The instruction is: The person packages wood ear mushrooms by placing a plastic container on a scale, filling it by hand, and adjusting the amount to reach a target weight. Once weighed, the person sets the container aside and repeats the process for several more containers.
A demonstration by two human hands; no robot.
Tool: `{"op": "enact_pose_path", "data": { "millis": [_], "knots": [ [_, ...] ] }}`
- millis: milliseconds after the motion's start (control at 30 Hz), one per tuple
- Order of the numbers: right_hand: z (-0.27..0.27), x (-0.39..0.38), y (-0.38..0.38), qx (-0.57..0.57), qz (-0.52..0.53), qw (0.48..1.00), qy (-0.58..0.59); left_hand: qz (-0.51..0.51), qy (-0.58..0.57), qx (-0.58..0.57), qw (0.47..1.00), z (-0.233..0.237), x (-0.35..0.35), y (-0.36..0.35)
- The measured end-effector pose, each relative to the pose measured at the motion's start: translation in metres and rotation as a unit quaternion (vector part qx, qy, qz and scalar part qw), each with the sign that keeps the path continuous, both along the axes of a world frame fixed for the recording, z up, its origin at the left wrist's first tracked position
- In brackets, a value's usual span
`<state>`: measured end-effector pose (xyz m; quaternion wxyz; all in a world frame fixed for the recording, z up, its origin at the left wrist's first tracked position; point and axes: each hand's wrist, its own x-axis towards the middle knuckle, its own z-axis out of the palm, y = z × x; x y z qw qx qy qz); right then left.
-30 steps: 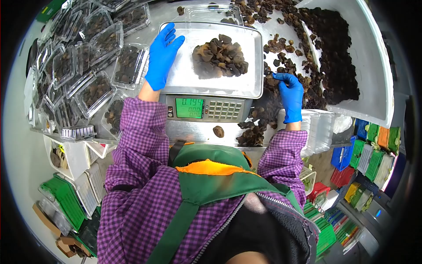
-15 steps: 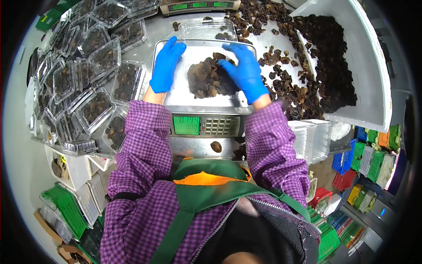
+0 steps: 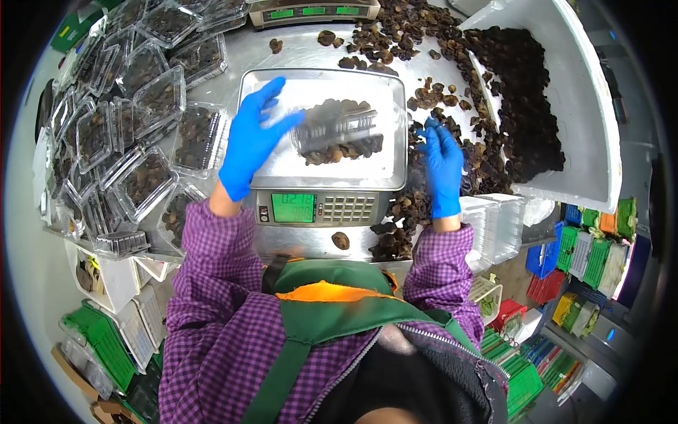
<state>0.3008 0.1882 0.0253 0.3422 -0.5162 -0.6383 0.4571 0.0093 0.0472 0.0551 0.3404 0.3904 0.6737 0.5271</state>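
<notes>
At upper centre, wood-ear mushrooms are apparently being weighed; the left hand is spread, whether the right hand pinches anything cannot be told; light handling is called for.

The left hand is by a clear box on the scale, right hand near dark pieces.

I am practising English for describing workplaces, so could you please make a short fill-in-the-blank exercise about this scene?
1. The left hand and right hand both wear gloves coloured ____.
2. The lit display on the nearer scale glows ____.
3. The checked sleeves are dark and light ____.
4. Many clear packs are piled on the wearer's ____ side of the table.

Missing words: blue; green; purple; left
</notes>
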Motion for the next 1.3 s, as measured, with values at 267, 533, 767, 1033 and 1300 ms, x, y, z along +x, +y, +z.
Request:
{"op": "enact_pose_path", "data": {
  "millis": [267, 533, 767, 1033, 1300],
  "knots": [
    [-0.01, -0.033, -0.045, -0.237, 0.052, 0.966, 0.093, -0.048, -0.088, -0.076, 0.992, -0.042, 0.018, -0.041],
    [-0.024, -0.038, -0.047, -0.174, 0.032, 0.982, 0.062, 0.012, -0.061, -0.007, 0.998, -0.048, 0.045, -0.038],
    [-0.001, 0.03, -0.079, 0.145, -0.003, 0.987, -0.071, 0.043, -0.074, 0.006, 0.996, -0.065, 0.029, -0.066],
    [-0.005, 0.147, -0.124, 0.19, -0.076, 0.908, -0.366, 0.091, -0.096, 0.025, 0.991, -0.032, 0.008, -0.079],
    [-0.032, 0.204, -0.097, 0.023, -0.135, 0.986, -0.098, 0.055, -0.066, 0.059, 0.995, -0.026, 0.004, -0.039]
  ]
}}
